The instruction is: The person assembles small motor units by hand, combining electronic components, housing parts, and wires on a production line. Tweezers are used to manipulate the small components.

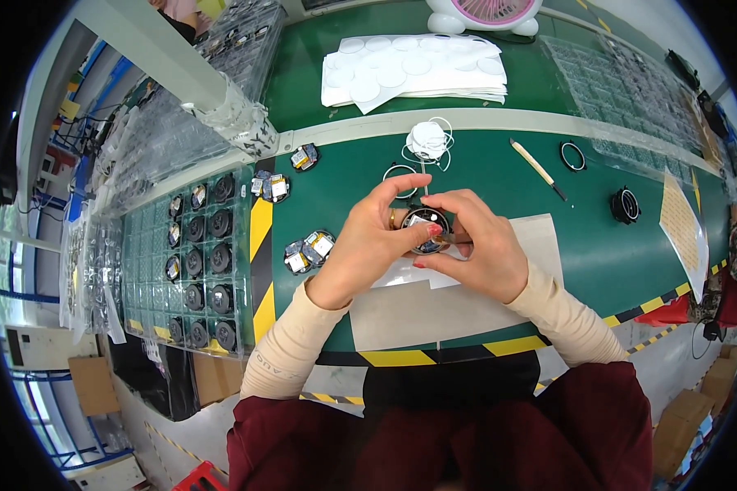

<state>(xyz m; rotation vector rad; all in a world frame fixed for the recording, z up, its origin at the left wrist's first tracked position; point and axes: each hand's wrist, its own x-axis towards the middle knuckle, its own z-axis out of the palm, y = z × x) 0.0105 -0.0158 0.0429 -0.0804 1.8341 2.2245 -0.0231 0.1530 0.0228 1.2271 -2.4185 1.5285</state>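
Observation:
Between my two hands, over the middle of the bench, is a small round black housing (418, 218) with electronic parts showing inside its rim. My left hand (359, 247) grips it from the left, its thumb laid across the open face. From the right, my right hand (490, 252) closes round the same housing with fingertips near its upper and lower rim. Whether something small is also pinched in the right fingers cannot be made out. A thin rod stands up just beyond the fingertips. Beneath the hands lie a grey-beige mat (483, 315) and a white sheet (401, 273).
Left are loose electronic modules (309, 251) and a clear tray (151, 270) of round black parts. Beyond my hands sit a white cable coil (428, 141) and stacked white sheets (418, 78). Rightward are a pen-like tool (536, 168), a black ring (573, 155) and another housing (625, 205).

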